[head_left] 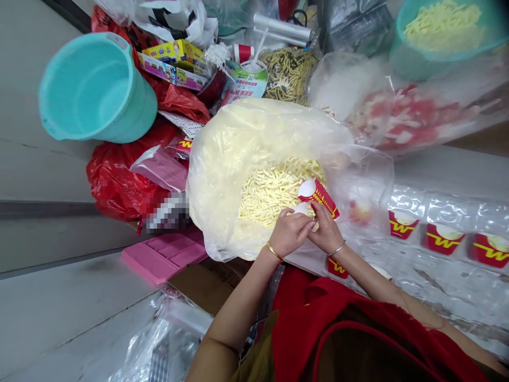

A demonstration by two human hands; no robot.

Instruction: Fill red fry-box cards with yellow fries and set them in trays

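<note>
Both hands meet over the near right part of a large clear plastic bag [222, 159] full of pale yellow, fry-shaped sticks [266, 191]. My left hand [290, 233] is closed, its fingertips pinching a small red-and-white fry carton [303, 208] that the fingers largely hide. My right hand [326, 229] also grips this carton, thumb and fingers close to those of the left. Just beyond the right fingers, a nested stack of red fry cartons [324, 197] with white insides leans on the sticks.
Filled red cartons in clear blister packaging [443, 239] line the right side. A teal bucket [91, 90] stands at the left, and another bucket [433, 58] with yellow sticks is at top right. Bags of red-and-white pieces [413, 116] and a pink tray [163, 254] lie around.
</note>
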